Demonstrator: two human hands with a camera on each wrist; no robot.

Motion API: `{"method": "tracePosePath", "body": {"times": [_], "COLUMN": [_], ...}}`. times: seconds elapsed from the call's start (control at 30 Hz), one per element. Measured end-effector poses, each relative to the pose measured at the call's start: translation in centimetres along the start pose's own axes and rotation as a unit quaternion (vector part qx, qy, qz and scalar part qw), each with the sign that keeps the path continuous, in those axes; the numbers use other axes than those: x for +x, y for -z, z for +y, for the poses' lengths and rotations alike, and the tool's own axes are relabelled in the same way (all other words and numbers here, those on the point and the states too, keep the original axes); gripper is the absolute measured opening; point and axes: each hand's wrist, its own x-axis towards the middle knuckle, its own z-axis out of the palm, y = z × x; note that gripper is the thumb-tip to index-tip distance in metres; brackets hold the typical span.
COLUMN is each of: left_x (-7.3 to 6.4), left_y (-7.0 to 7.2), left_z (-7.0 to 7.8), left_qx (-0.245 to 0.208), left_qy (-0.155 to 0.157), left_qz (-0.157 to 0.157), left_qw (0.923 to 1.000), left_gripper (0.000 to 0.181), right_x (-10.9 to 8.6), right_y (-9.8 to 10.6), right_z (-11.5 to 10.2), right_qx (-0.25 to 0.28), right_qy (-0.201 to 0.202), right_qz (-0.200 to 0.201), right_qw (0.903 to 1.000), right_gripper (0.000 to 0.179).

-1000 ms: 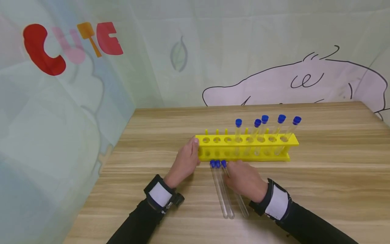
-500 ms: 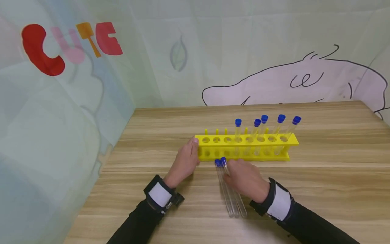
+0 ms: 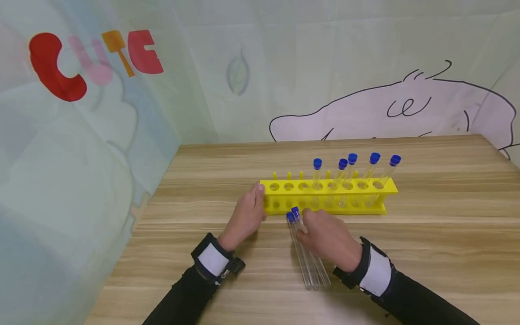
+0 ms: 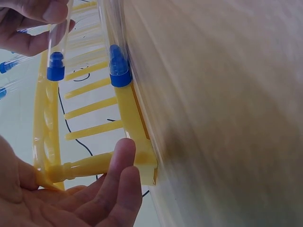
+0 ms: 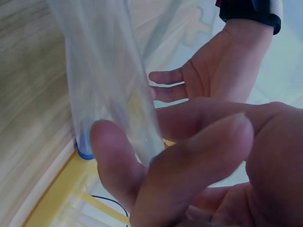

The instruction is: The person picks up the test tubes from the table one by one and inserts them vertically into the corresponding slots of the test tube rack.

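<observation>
In the head view, my left hand (image 3: 245,216) grips the left end of a yellow test tube rack (image 3: 329,195). The left wrist view shows its fingers (image 4: 124,158) at the rack's end post. My right hand (image 3: 330,237) pinches a clear test tube with a blue cap (image 3: 295,210), just in front of the rack. In the left wrist view the pinched test tube (image 4: 57,40) has its cap raised off the table. Beside it lie other clear test tubes (image 3: 299,255), caps toward the rack. The right hand partly hides them.
Several blue-capped test tubes (image 3: 317,176) stand in the rack's middle and right holes, some tilted. The leftmost holes hold none. The wooden table (image 3: 447,234) runs back to a printed cloth backdrop (image 3: 203,81).
The loose tubes have been drawn together toward the right hand. The pinched tube's cap has risen and shifted slightly left. The left hand and rack have stayed put.
</observation>
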Motion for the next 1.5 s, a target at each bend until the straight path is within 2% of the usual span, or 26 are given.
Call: {"method": "tracePosePath", "body": {"times": [0.53,0.83,1.3,1.5], "left_x": [0.0,0.0,0.0,0.0], "left_y": [-0.1,0.0,0.1,0.1], "left_z": [0.2,0.1,0.3,0.2], "left_qx": [-0.002,-0.004,-0.01,-0.008], "left_qy": [-0.004,-0.002,0.004,0.0], "left_qz": [-0.001,0.0,-0.003,-0.003], "left_qw": [1.0,1.0,0.9999,1.0], "left_gripper": [0.04,0.042,0.041,0.041], "right_x": [-0.3,-0.6,-0.7,-0.7], "right_y": [0.9,1.1,1.4,1.7], "right_z": [-0.3,-0.5,-0.6,-0.7], "right_qx": [-0.003,0.004,0.011,0.02], "right_qy": [-0.004,0.013,0.01,-0.002], "right_qz": [0.009,0.03,0.026,0.011], "right_qw": [0.9999,0.9995,0.9995,0.9997], "right_gripper": [0.025,0.022,0.023,0.026]}}
